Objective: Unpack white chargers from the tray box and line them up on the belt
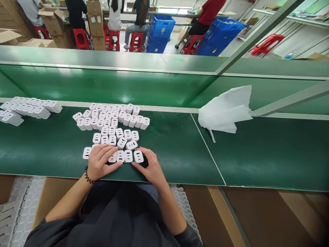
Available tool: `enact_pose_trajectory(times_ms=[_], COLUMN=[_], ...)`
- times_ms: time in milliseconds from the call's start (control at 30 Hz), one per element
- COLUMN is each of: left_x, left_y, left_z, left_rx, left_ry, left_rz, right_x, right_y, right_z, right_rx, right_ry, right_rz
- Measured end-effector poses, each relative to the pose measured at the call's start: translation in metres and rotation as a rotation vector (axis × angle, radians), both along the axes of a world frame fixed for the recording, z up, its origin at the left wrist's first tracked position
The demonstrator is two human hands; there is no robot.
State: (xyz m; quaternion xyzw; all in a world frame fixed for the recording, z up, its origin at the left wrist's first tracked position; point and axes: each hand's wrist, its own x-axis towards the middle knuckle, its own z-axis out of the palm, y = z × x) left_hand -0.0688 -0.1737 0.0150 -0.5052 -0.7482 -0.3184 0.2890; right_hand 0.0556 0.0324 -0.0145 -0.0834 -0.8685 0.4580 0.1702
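Standing in rows on the green table (174,154) are many white USB chargers (128,156), each with two dark slots on its upward face. My right hand (151,168) pinches the charger (138,156) at the right end of the nearest row, thumb in front and fingers behind. Over the left part of that row lies my left hand (101,159), its fingers behind and thumb in front of a charger (112,157). The left palm hides some chargers. A narrow gap separates the right-hand charger from its neighbour (128,156).
More white chargers (33,106) lie grouped at the far left. A crumpled white sheet (226,109) rests to the right, near a metal strut (293,99). Cardboard boxes (221,219) stand below the front edge. People sit beyond the table near blue crates (160,32).
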Motion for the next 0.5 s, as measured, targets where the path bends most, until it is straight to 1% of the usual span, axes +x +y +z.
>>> enact_pose_trajectory(times_ms=[67, 133, 233, 333, 433, 500], left_x=[-0.001, -0.002, -0.004, -0.002, 0.014, 0.031], left_y=[0.002, 0.004, 0.004, 0.000, 0.003, 0.013], left_z=[-0.001, -0.003, -0.005, -0.004, 0.001, 0.002], left_rx=[0.038, 0.064, 0.104, 0.119, 0.104, 0.065], left_ry=[-0.022, -0.028, 0.009, 0.072, 0.077, 0.028], left_rz=[0.014, 0.020, 0.005, -0.020, -0.115, -0.244], right_x=[-0.003, -0.002, 0.005, 0.011, 0.019, 0.028], right_y=[-0.003, -0.003, -0.001, 0.001, 0.000, -0.002], right_z=[-0.003, -0.005, -0.003, 0.001, 0.002, 0.002], right_rx=[0.086, 0.117, 0.040, -0.036, -0.064, -0.076], right_ry=[0.022, 0.032, 0.048, 0.117, 0.164, 0.179], right_rz=[-0.004, -0.012, -0.005, -0.024, -0.056, -0.058])
